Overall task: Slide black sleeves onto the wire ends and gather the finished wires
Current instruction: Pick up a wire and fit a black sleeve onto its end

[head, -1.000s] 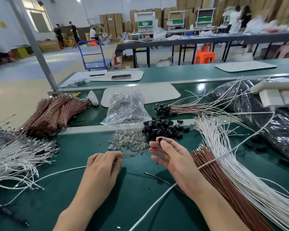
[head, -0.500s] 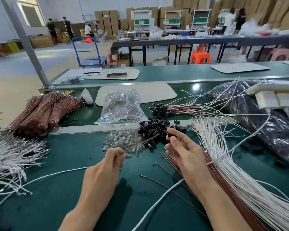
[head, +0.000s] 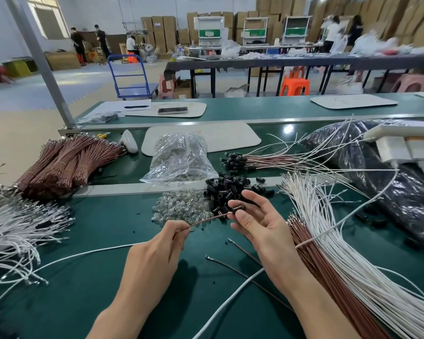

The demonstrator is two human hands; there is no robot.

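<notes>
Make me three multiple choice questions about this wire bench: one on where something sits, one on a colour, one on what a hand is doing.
1. Where is the pile of loose black sleeves?
A. in a red bucket
B. just beyond the right hand, beside the clear bulbs
C. on a chair

2. What colour is the wire that the left hand pinches?
A. white
B. blue
C. reddish brown

3. What is the right hand doing?
A. lying flat and empty
B. pinching one black sleeve at the wire's end
C. gripping scissors

Answers: 1 B, the pile lies just past that hand, next to the bulbs. 2 C, the strand running between both hands is reddish brown. 3 B, a single sleeve sits pinched at the wire's tip.
</notes>
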